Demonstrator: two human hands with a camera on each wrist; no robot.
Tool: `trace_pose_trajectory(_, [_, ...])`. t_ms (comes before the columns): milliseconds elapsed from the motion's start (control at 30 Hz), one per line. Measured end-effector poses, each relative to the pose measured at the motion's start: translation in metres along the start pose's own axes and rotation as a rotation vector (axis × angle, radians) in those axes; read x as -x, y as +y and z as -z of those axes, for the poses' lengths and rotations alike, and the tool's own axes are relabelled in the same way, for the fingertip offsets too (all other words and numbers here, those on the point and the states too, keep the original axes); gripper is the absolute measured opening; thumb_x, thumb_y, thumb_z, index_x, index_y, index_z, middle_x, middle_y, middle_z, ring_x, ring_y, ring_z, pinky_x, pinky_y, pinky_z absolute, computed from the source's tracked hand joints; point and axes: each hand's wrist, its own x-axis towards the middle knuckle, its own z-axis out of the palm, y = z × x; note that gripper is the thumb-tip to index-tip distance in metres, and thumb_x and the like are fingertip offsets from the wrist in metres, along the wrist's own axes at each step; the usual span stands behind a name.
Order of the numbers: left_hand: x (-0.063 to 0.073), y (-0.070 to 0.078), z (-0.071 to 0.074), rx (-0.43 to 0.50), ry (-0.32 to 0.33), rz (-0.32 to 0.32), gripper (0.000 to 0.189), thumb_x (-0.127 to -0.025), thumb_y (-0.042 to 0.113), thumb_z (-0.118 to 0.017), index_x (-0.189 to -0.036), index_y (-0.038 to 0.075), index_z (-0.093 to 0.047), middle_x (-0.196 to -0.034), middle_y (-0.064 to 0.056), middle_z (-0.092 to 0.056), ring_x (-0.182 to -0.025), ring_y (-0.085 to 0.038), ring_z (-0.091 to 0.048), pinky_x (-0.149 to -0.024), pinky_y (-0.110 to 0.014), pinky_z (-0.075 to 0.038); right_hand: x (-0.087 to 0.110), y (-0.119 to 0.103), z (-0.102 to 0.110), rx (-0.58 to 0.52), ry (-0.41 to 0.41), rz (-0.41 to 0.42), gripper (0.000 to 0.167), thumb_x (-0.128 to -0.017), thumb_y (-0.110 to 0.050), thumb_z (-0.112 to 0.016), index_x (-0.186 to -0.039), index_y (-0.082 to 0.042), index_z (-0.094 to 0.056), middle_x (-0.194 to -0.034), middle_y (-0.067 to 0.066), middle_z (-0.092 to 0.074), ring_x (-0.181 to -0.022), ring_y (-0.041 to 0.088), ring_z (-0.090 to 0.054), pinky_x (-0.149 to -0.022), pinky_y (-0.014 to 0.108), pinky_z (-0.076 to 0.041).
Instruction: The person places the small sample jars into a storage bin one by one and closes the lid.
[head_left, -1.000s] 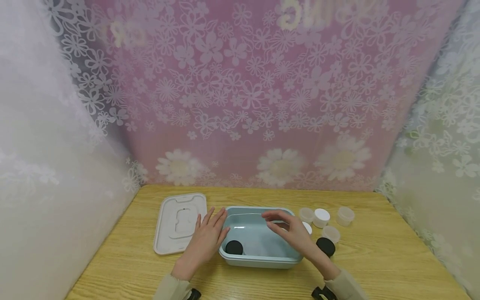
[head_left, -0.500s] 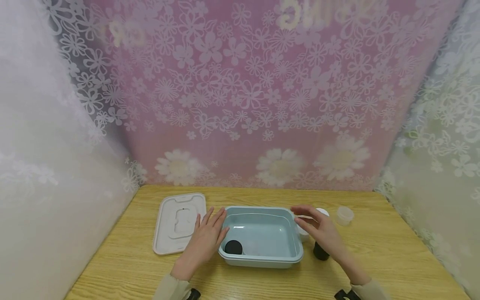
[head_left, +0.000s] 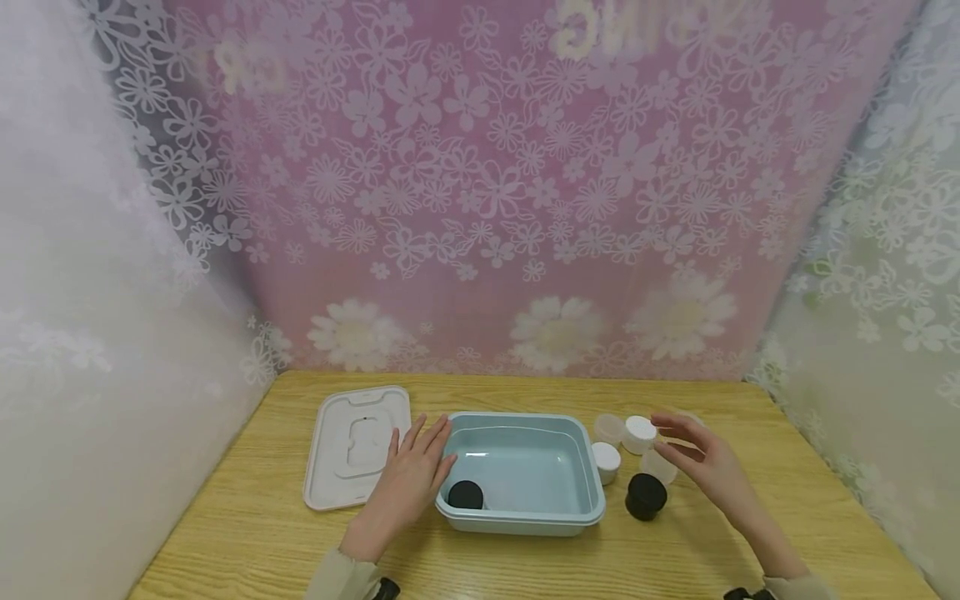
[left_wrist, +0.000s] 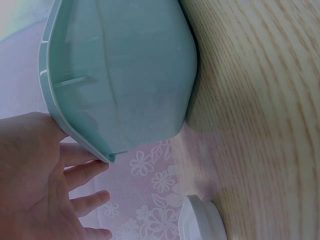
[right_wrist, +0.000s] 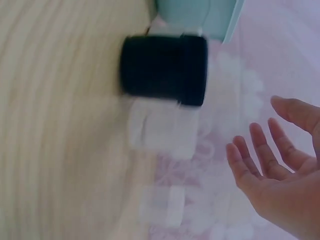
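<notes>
A light blue plastic box (head_left: 525,467) stands on the table with a black-lidded jar (head_left: 466,496) in its near left corner. My left hand (head_left: 408,487) rests on the box's left rim, fingers fairly straight. The left wrist view has that hand (left_wrist: 45,180) against the rim from outside. My right hand (head_left: 708,467), loosely bent and holding nothing, hovers over the small jars right of the box. A black jar (head_left: 646,497), two white-lidded jars (head_left: 640,434) and clear ones (head_left: 608,428) are there. The right wrist view has the hand (right_wrist: 280,160) apart from the black jar (right_wrist: 162,67).
A flat white lid (head_left: 356,446) lies left of the box, close to my left hand. The wooden table (head_left: 510,571) meets a pink flowered curtain (head_left: 495,208) behind. Pale curtains hang at both sides.
My right hand has moved right from above the box to over the small jars, uncovering the box's inside and the black jar. My left hand stays at the rim.
</notes>
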Motion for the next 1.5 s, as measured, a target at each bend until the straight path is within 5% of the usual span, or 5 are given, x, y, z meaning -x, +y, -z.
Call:
trace_pose_trajectory(267, [0.001,0.0,0.001,0.015,0.002,0.001,0.05,-0.106,0.028,-0.055,-0.148,0.003,-0.051,-0.155,-0.012,-0.047,-0.146,-0.042,-0.034,-0.113,-0.072,-0.024,0.007,0.024,0.016,0.075,-0.101,-0.119,0.05,-0.098,-0.013,-0.069,-0.142,0.004,-0.053,-0.139,0.029,-0.054,-0.11,-0.011,-0.054,-0.083,0.017,-0.054])
trace_pose_trajectory(467, [0.001,-0.001,0.0,0.013,0.002,0.001,0.05,-0.106,0.028,-0.055,-0.149,0.003,-0.051,-0.155,-0.011,-0.047,-0.146,-0.042,-0.034,-0.113,-0.071,-0.024,0.011,0.033,0.017,0.043,-0.208,-0.175,0.057,-0.097,-0.015,-0.07,-0.145,0.006,-0.048,-0.142,0.033,-0.05,-0.12,0.043,-0.059,-0.081,0.027,-0.058])
trace_pose_trajectory(567, [0.001,-0.001,0.0,0.015,0.001,0.001,0.05,-0.106,0.028,-0.055,-0.149,0.003,-0.051,-0.156,-0.011,-0.046,-0.147,-0.042,-0.034,-0.113,-0.071,-0.023,0.01,0.034,0.016,0.021,-0.243,-0.201,0.058,-0.098,-0.017,-0.069,-0.146,0.006,-0.047,-0.144,0.034,-0.047,-0.124,0.057,-0.051,-0.082,0.032,-0.058])
trace_pose_trajectory(1067, [-0.001,0.001,0.0,0.01,-0.01,0.004,0.05,-0.106,0.029,-0.055,-0.149,0.003,-0.051,-0.156,-0.011,-0.046,-0.147,-0.043,-0.034,-0.113,-0.071,-0.024,0.006,0.036,0.009,0.025,-0.311,-0.291,0.064,-0.097,-0.02,-0.07,-0.148,0.008,-0.043,-0.147,0.038,-0.041,-0.123,0.054,-0.054,-0.085,0.042,-0.058])
trace_pose_trajectory(1500, [0.0,0.0,0.0,0.018,-0.01,0.007,0.05,-0.106,0.028,-0.054,-0.149,0.003,-0.05,-0.156,-0.012,-0.046,-0.147,-0.042,-0.033,-0.114,-0.071,-0.023,0.005,0.021,0.013,0.038,-0.099,-0.249,0.063,-0.096,-0.017,-0.073,-0.147,0.006,-0.045,-0.142,0.035,-0.048,-0.114,0.048,-0.062,-0.077,0.027,-0.059])
